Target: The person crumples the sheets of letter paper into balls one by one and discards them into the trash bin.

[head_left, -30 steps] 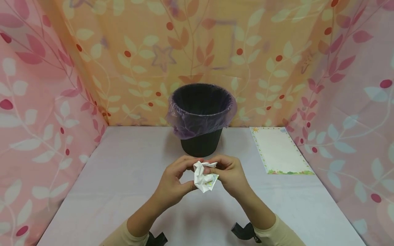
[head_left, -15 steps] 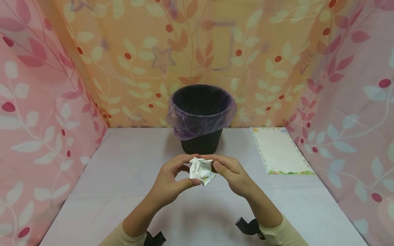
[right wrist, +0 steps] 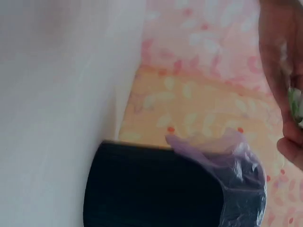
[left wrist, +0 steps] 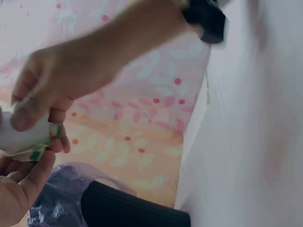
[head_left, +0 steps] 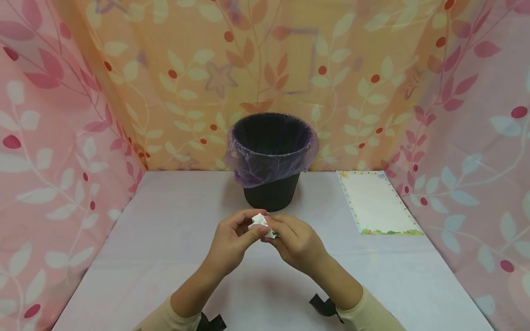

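A crumpled piece of white paper (head_left: 259, 220) with green and yellow printing sits between both hands, in front of the trash can. My left hand (head_left: 229, 241) grips it from the left, thumb over its near side. From the right, my right hand (head_left: 301, 241) pinches it with thumb and curled fingers. In the left wrist view the paper (left wrist: 23, 135) shows a green printed edge between the two hands. Only a green and white bit of the paper (right wrist: 296, 101) shows at the right edge of the right wrist view; fingers hide much of it.
A black trash can (head_left: 271, 195) with a purple plastic liner (head_left: 269, 170) stands just beyond the hands. To its right a flat sheet of paper (head_left: 378, 202) with a decorated border lies on the white table (head_left: 174, 220). Patterned curtains (head_left: 165, 92) enclose the back and sides.
The paper has been squeezed into a smaller wad and moved slightly left. My right hand has shifted left, its fingers now closed over the paper. The trash can and flat sheet stay put.
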The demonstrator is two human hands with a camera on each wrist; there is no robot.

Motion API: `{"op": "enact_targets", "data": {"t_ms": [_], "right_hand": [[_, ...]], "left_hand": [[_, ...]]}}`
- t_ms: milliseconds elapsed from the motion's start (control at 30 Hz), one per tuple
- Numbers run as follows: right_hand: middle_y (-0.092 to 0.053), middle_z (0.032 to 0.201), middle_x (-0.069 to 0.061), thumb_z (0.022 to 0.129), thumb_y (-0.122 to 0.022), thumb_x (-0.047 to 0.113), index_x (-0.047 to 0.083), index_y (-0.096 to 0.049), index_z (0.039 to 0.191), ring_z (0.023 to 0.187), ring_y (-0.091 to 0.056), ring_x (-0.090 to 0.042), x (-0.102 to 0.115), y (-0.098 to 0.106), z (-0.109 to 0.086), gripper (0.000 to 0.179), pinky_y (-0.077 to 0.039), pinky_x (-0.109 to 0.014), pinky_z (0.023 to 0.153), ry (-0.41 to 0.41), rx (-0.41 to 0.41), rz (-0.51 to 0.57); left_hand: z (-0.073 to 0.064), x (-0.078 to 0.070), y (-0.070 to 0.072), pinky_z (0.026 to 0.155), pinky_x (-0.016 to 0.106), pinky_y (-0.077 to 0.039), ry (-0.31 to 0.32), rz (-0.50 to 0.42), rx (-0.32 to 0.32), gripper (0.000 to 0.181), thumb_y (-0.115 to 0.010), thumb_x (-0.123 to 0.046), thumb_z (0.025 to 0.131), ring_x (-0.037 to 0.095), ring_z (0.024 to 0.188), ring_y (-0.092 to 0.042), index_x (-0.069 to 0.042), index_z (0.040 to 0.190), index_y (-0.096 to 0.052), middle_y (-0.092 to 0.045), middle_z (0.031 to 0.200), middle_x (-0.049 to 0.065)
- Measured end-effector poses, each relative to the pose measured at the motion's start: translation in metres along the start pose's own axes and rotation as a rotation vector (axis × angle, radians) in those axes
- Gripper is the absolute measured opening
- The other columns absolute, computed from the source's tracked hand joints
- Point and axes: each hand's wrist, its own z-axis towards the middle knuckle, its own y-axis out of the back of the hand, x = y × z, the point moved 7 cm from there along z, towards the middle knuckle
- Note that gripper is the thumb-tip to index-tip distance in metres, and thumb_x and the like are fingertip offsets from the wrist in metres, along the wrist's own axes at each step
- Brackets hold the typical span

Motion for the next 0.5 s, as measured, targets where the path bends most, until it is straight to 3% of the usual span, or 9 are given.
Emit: {"op": "enact_targets", "data": {"t_ms": [100,167,233,300,400,433,500], "right_hand": [[-0.072,0.094,-0.013,0.103,-0.063,0.019,-0.007,-0.070,0.106,0.078,-0.071,-0.021,0.007,0.002,0.000,0.028,-0.061,-0.026,0.072,0.173,-0.034,-0.162],[-0.073,0.093,-0.012,0.103,-0.064,0.018,-0.006,-0.071,0.107,0.076,-0.070,-0.021,0.007,0.004,0.000,0.026,-0.061,-0.026,0.071,0.193,-0.048,-0.169],[-0.073,0.097,-0.011,0.100,-0.068,0.020,-0.005,-0.071,0.110,0.081,-0.071,-0.021,0.002,0.005,0.001,0.027,-0.061,-0.026,0.075,0.124,-0.049,-0.093],[-0.072,0.102,-0.011,0.096,-0.073,0.025,-0.004,-0.070,0.114,0.088,-0.071,-0.022,-0.005,0.006,0.003,0.034,-0.060,-0.025,0.082,-0.003,-0.067,0.019],[-0.069,0.109,-0.014,0.089,-0.080,0.034,-0.005,-0.069,0.117,0.097,-0.068,-0.024,-0.013,0.010,0.003,0.049,-0.058,-0.023,0.089,-0.168,-0.147,0.170],[-0.068,0.108,-0.015,0.087,-0.081,0.034,-0.005,-0.069,0.116,0.097,-0.067,-0.025,-0.013,0.011,0.003,0.050,-0.058,-0.022,0.089,-0.183,-0.181,0.190],[-0.067,0.106,-0.019,0.087,-0.082,0.030,-0.007,-0.070,0.111,0.094,-0.067,-0.028,-0.009,0.015,0.005,0.045,-0.059,-0.023,0.086,-0.135,-0.240,0.205]], "left_hand": [[0.000,0.003,-0.002,0.084,0.034,-0.062,0.056,-0.071,0.030,0.032,-0.075,-0.010,0.094,0.025,0.098,-0.072,-0.002,0.124,-0.069,-0.070,0.119,0.017],[0.001,0.004,-0.001,0.086,0.034,-0.062,0.077,-0.096,0.029,0.031,-0.075,-0.011,0.094,0.024,0.099,-0.072,-0.002,0.123,-0.070,-0.071,0.118,0.018],[0.002,0.003,0.001,0.088,0.033,-0.061,0.074,-0.116,0.015,0.032,-0.075,-0.010,0.093,0.023,0.101,-0.072,0.000,0.123,-0.070,-0.071,0.119,0.017],[0.003,0.000,0.004,0.088,0.031,-0.061,0.045,-0.129,-0.007,0.034,-0.075,-0.008,0.092,0.022,0.102,-0.071,0.002,0.124,-0.069,-0.071,0.120,0.016],[0.004,-0.004,0.008,0.087,0.028,-0.061,-0.024,-0.160,-0.019,0.036,-0.074,-0.006,0.093,0.020,0.103,-0.069,0.006,0.126,-0.066,-0.070,0.121,0.016],[0.004,-0.005,0.008,0.086,0.028,-0.061,-0.044,-0.171,-0.013,0.037,-0.073,-0.005,0.093,0.019,0.102,-0.069,0.008,0.127,-0.065,-0.069,0.121,0.016],[0.004,-0.004,0.007,0.087,0.028,-0.061,-0.059,-0.214,-0.003,0.039,-0.072,-0.004,0.094,0.019,0.105,-0.069,0.010,0.129,-0.062,-0.068,0.126,0.016]]}}
